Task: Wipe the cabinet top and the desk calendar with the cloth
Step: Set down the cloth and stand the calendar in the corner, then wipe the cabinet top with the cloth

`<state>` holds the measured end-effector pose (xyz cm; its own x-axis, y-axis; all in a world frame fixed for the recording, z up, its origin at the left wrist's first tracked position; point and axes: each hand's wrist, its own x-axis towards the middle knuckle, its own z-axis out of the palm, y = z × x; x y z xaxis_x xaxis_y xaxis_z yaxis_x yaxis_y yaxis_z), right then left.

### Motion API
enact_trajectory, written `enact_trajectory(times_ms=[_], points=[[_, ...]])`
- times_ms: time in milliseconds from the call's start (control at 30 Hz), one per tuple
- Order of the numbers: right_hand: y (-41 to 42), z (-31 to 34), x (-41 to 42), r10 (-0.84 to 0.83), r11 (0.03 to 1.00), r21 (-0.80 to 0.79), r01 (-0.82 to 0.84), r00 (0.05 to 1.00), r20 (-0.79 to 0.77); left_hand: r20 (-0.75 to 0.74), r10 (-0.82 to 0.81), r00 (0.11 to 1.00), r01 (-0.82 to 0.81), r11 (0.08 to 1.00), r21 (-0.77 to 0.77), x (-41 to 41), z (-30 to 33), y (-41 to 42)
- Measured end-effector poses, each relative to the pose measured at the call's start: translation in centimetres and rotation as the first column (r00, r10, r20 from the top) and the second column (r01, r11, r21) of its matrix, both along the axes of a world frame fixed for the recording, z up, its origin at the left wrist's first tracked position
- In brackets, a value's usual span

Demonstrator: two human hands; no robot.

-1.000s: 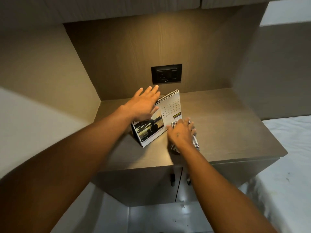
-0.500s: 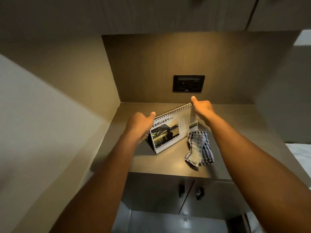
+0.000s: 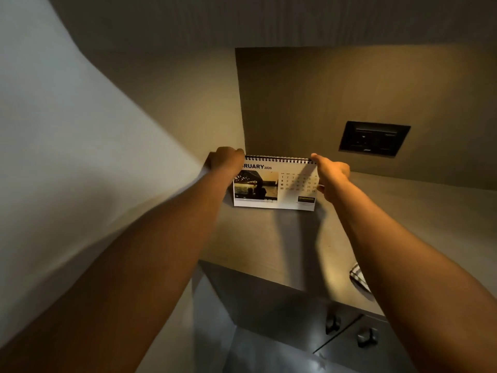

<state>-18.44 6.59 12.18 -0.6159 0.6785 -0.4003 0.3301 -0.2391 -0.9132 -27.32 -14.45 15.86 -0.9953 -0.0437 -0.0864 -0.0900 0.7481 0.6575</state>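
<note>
The desk calendar point(image 3: 274, 185), a white spiral-bound stand showing February 2026 with a dusk photo, stands upright at the back left corner of the brown cabinet top point(image 3: 269, 238). My left hand point(image 3: 227, 162) grips its top left corner. My right hand point(image 3: 332, 175) grips its right edge, thumb on the top corner by the spiral. The checked cloth point(image 3: 359, 277) lies loose on the cabinet top near the front edge, mostly hidden behind my right forearm. Neither hand touches the cloth.
A black wall socket plate point(image 3: 373, 139) sits on the back panel to the right of the calendar. A side wall point(image 3: 107, 157) closes the niche on the left. Two dark door knobs point(image 3: 349, 329) show on the cabinet front below.
Both hands have carried the calendar back and left into the corner and turned it to face me squarely. The cloth, let go earlier by my right hand, stays near the front edge.
</note>
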Motion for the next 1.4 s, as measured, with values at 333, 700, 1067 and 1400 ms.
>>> enact_trajectory(times_ms=[333,700,1067,1400], points=[[-1.1,0.6,-2.3,-0.04,0.998,0.039,0.039,0.999,0.015,-0.06,-0.111,0.992,0.094,0.966,-0.241,-2.5,0.4,0.6],[-0.1,0.1,-0.7,-0.01,0.999,0.049,0.01,1.0,0.011,-0.14,-0.181,0.974,0.102,0.892,-0.441,-1.0,1.8,0.8],[3.1,-7.7,15.3,-0.065,0.658,0.731,-0.181,0.953,0.295,-0.073,-0.749,0.658,0.645,0.611,-0.46,16.5,-9.4,11.6],[2.1,-10.5,17.9,0.014,0.553,0.699,-0.453,0.844,0.536,0.006,-0.803,0.596,0.708,0.522,-0.475,18.5,-15.7,12.0]])
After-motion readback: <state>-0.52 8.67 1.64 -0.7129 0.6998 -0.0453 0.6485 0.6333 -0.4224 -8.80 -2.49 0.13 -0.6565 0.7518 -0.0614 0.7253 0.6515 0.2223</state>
